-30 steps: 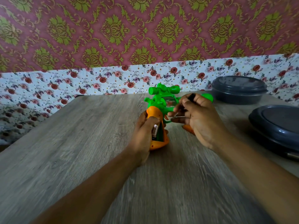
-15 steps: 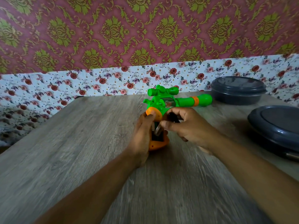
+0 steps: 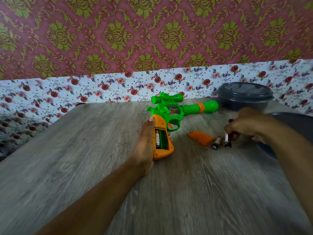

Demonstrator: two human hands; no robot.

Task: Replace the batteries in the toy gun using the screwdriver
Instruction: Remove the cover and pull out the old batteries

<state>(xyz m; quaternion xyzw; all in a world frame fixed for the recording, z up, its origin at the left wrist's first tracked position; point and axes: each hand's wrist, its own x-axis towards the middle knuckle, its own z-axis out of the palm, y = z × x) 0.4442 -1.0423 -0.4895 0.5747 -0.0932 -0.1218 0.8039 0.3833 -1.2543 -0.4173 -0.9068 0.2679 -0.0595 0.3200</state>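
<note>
Grey wood-grain counter (image 3: 186, 192) runs up to a wall w/ a white floral strip below and maroon-and-gold damask paper above.

My left hand (image 3: 145, 145) is wrapped round the orange grip of the green-and-orange plastic toy gun (image 3: 169, 112), fingers closed on it, thumb tip up at the top of the grip. Gun sits roughly centre of the counter, barrel pointing right, green scope on top. Battery compartment in the grip is open: one silver battery w/ reddish label (image 3: 157, 139) lies in the left slot, right slot shows bare green.

Just right of the gun the orange plastic battery cover (image 3: 200, 137) lies loose on the counter. Next to it a second loose battery (image 3: 216, 143) lies on the counter, dark end toward me.

My right hand (image 3: 249, 124) is over to the right, fingers curled shut, pinching a third battery (image 3: 227, 140) roughly upright, its lower end at the counter beside the loose one. Small dark bit pokes out at the top of that fist; prob. the screwdriver, but can't tell for sure, it's blurred.

Back right: a dark grey round lidded plastic container (image 3: 243, 95). Another dark grey round item (image 3: 298, 119) at the right edge, mostly hidden behind my right arm.
</note>
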